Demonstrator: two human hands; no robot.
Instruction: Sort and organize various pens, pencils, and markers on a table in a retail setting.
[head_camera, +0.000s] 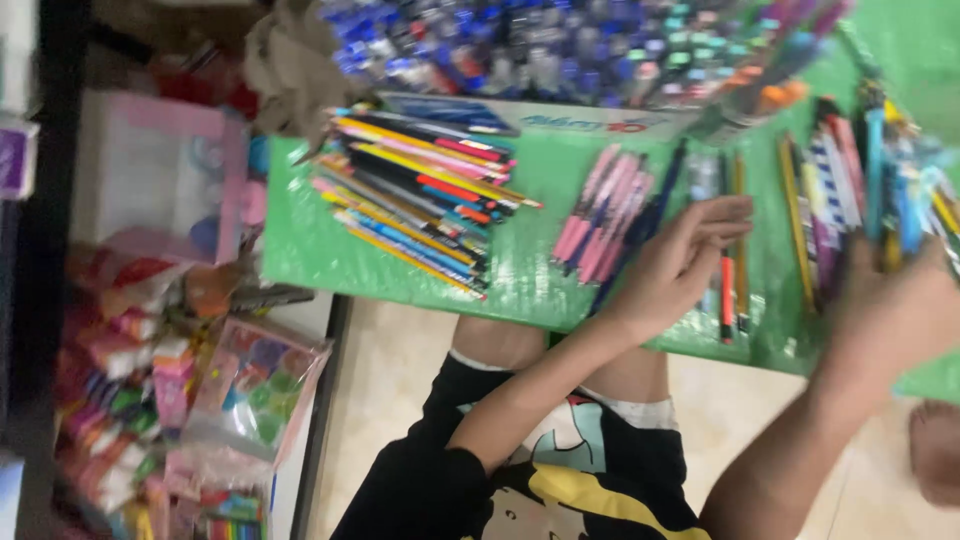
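From the head view, the left hand (680, 265) lies flat, fingers spread open over pens (727, 290) on the green table (310, 250), fingertips touching them. The right hand (890, 310), blurred, closes around a bundle of pens (850, 170). They look light, stiff and slippery; best gripped mid-barrel.

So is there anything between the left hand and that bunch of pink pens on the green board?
Nothing visible. The left hand rests on the green board with its fingertips beside the pink pens. Only a dark blue pen lies at the edge of the bunch nearest the hand. The right hand is off at another bundle.
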